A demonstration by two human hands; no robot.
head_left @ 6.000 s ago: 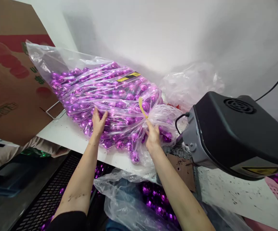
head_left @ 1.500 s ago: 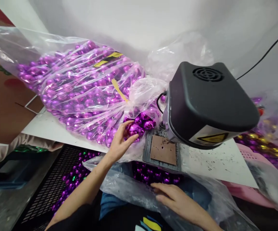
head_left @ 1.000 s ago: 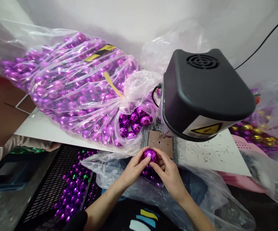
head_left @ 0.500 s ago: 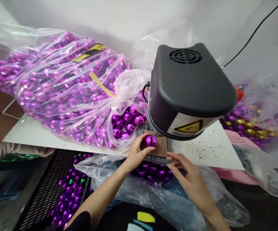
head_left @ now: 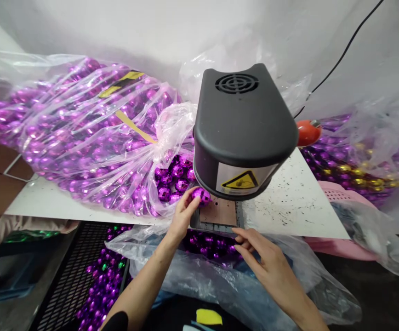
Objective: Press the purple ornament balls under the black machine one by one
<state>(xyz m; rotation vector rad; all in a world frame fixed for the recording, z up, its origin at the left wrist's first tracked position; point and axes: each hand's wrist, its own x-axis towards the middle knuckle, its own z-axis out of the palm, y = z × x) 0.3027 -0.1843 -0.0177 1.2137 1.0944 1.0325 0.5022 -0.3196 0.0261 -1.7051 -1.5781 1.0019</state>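
A shiny purple faceted ball (head_left: 202, 196) is pinched between the thumb and fingers of my left hand (head_left: 180, 219). It is above the far left corner of a brown pad (head_left: 216, 214) on a dark metal base. Overhanging the pad's far part is a black machine housing (head_left: 244, 133) with a round vent and a yellow warning label. My right hand (head_left: 266, 259) hovers at the base's near right corner, empty, its fingers bent and thumb apart. Left of the ball, loose purple balls (head_left: 172, 181) lie at the mouth of a clear plastic bag (head_left: 78, 142).
Purple balls in clear plastic (head_left: 209, 243) lie below the front edge of the white table (head_left: 285, 211). A black mesh crate (head_left: 68, 262) stands lower left. A pink basket (head_left: 340, 197) is at right, with purple and gold balls behind. An orange-red knob (head_left: 308, 133) sticks out beside the machine.
My left hand has moved the purple ball leftward over the pad, toward the loose balls. My right hand stays by the base's near right corner. The camera view has shifted right.
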